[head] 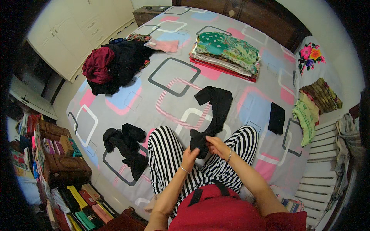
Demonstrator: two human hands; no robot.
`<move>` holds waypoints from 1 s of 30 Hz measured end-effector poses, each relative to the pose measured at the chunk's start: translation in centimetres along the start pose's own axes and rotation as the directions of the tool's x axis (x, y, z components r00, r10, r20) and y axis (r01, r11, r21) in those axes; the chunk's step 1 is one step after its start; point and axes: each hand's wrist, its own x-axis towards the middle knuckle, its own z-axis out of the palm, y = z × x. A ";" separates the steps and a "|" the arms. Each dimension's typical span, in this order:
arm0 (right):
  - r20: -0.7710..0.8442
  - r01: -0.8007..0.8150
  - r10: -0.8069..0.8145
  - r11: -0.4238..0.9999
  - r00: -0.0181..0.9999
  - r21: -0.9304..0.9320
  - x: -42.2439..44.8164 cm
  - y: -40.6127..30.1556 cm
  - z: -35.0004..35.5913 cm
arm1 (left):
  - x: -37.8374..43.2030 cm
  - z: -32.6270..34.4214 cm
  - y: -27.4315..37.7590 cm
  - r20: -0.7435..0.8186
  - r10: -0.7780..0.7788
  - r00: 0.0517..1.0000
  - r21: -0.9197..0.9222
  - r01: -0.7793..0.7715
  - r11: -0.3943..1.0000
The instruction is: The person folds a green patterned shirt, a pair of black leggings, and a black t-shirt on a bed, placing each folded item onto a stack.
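Observation:
A long black cloth garment (221,108), perhaps a stocking or legging, stretches over the patterned bedsheet from near the middle of the bed down to my lap. Its near end is between my two hands. My left hand (190,158) pinches the lower left edge, and my right hand (216,146) grips the right edge. Left of my striped trousers lies a crumpled black garment (127,144). To the right, a small folded black cloth (276,118) lies flat on the bed.
A heap of black clothes (130,63) with a maroon cloth (99,65) lies at the far left, beside a pink packet (167,45). Folded patterned fabrics (228,52) are stacked at the far middle. Green cloth (305,118) lies at the right edge.

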 end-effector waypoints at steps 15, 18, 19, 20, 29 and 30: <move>-0.046 0.301 -0.298 0.929 0.953 0.216 -0.7 -0.3 2.1 | 0.7 -1.0 -0.2 -0.135 0.003 0.991 0.372 0.048 0.927; -0.082 0.315 -0.305 0.924 0.949 0.216 -0.1 1.2 1.7 | 1.0 -1.6 -1.8 -0.108 -0.103 0.989 0.020 0.106 0.994; -0.093 0.302 -0.288 0.928 0.953 0.217 0.0 1.7 1.2 | 1.1 -1.4 -1.8 -0.080 -0.141 0.987 -0.174 0.125 0.977; -0.105 0.288 -0.271 0.932 0.957 0.219 0.1 2.2 0.7 | 1.3 -1.5 -1.9 -0.081 -0.160 0.984 -0.211 0.140 0.967; -0.148 0.165 -0.123 0.933 0.981 0.320 0.6 2.9 1.7 | 1.0 -1.4 -0.2 0.062 -0.159 0.985 -0.620 0.163 0.767; -0.148 0.165 -0.123 0.933 0.981 0.320 1.0 3.2 1.6 | 0.9 -1.5 0.1 0.094 -0.163 0.982 -0.655 0.184 0.733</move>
